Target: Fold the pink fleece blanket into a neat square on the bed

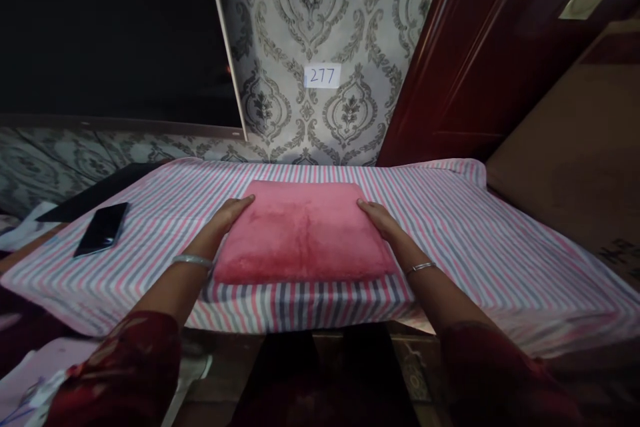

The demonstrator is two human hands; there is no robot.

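A folded pink plush cloth [303, 230] lies flat in the middle of a striped sheet [475, 233] that covers a table. My left hand [227, 213] rests against the cloth's left edge, fingers stretched out and together. My right hand [381, 217] lies the same way against its right edge. Both hands press flat on the sides and neither grips the cloth. Each wrist carries a thin bangle, and dark red sleeves cover my forearms.
A black phone [103, 228] lies on the sheet at the left. Behind it sits a dark flat board [95, 192]. A patterned wall with a paper label "277" [322, 75] stands behind, a dark screen [110, 33] at upper left, a red-brown door [480, 53] at right.
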